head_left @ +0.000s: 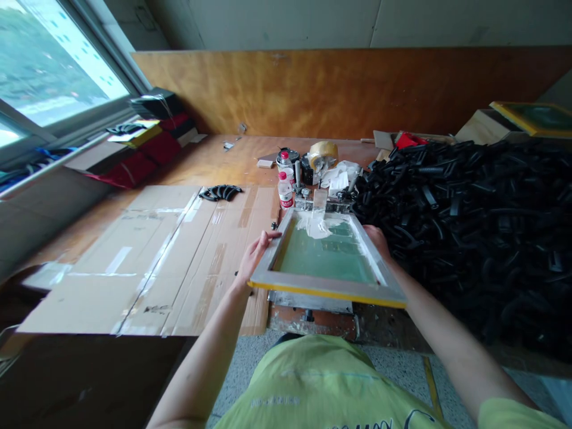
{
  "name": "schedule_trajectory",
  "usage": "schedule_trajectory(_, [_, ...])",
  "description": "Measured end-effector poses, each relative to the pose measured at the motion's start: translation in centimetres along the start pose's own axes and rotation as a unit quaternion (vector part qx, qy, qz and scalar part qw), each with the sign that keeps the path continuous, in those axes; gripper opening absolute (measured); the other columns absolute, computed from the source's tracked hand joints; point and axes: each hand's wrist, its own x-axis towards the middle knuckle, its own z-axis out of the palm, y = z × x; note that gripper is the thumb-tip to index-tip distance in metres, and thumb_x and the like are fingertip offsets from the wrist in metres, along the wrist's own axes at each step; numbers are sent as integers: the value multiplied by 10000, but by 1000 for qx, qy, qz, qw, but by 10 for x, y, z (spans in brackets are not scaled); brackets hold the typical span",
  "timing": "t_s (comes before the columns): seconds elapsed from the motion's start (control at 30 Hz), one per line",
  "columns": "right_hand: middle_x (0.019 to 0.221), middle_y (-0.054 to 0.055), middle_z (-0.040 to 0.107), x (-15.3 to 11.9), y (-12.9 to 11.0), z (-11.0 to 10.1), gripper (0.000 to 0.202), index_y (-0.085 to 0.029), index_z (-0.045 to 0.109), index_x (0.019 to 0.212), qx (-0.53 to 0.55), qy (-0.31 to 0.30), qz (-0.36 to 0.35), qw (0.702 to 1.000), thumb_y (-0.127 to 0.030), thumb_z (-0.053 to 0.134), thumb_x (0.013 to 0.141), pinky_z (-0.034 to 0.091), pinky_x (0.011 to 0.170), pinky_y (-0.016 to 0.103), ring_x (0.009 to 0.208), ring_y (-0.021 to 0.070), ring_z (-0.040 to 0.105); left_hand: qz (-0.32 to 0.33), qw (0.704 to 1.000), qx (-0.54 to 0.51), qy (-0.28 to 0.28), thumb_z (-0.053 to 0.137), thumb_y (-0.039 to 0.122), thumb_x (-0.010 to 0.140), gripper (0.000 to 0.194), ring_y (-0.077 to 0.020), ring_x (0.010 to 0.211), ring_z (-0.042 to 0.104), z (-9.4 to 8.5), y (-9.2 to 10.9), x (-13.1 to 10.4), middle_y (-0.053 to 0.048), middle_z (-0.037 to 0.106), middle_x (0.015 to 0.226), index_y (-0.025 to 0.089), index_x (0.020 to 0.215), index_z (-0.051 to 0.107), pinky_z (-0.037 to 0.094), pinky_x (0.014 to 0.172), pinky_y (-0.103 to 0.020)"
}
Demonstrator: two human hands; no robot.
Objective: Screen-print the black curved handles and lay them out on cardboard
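Observation:
A screen printing frame (328, 286) with grey sides, a yellow front edge and green mesh is tilted above the table in front of me. White paste or film covers part of the mesh at its far end. My left hand (255, 257) grips the frame's left side, with the thumb side toward the top. On the opposite side, my right hand (379, 240) holds the frame's right edge, its fingers partly hidden. Below the frame lies a metal base plate (313, 302), and a clamp (330, 205) sits at the frame's far end.
Flattened cardboard (147, 256) covers the table's left, with several black curved pieces (220, 192) on it. A big heap of black plastic parts (469, 238) fills the right. Behind the frame stand red-capped bottles (285, 192) and a tape roll (323, 156). Boxes (152, 140) line the window side.

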Motion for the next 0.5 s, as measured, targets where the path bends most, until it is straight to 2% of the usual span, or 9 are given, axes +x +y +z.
schedule_trajectory(0.03, [976,84,696,8,4,-9,377,-49,678,1090,-8,44,41,998,-112,359,899,471,870,241,918,179,619,-38,999,6,-13,566,652,774,616,-141,617,594,-4,-16,-5,-48,690,829,159,1127,674,442,534,-227])
schedule_trajectory(0.1, [1127,125,651,32,-3,-20,363,-95,639,1189,-14,128,98,987,-137,454,880,476,915,316,1004,215,613,-82,996,25,-25,638,610,733,685,-132,581,572,-8,-49,-10,-25,674,775,178,1263,599,418,508,-219])
schedule_trajectory(0.17, [1290,140,556,63,-26,-19,482,-147,553,1306,-17,145,70,987,-170,592,827,450,979,383,1151,255,547,-85,995,50,-11,669,565,720,766,-133,591,575,-8,-78,-10,-5,658,744,193,1368,503,426,530,-220])
schedule_trajectory(0.23, [1304,141,536,92,-55,-9,562,-153,519,1325,-37,80,7,996,-170,664,782,440,983,398,1198,273,499,-81,994,78,5,665,535,734,783,-140,612,587,-7,-100,-7,0,654,741,197,1408,454,446,563,-232])
schedule_trajectory(0.33, [1066,120,646,112,-87,8,307,-143,619,1120,-77,-51,-8,996,-138,624,813,469,850,343,1015,248,575,-82,991,108,12,648,514,759,725,-157,656,608,-7,-117,-2,-18,672,787,193,1388,480,472,610,-257])
schedule_trajectory(0.4, [948,109,667,104,-94,15,151,-139,641,989,-91,-94,-11,991,-142,564,859,453,783,310,905,225,594,-80,989,120,11,637,508,773,681,-167,679,616,-9,-121,0,-26,680,804,194,1363,509,479,630,-266])
schedule_trajectory(0.5, [893,98,665,76,-90,14,122,-144,641,895,-79,-117,-83,986,-147,519,884,416,755,286,882,210,584,-80,989,125,17,633,496,779,635,-175,705,625,-11,-125,1,-28,687,813,200,1334,541,482,656,-271])
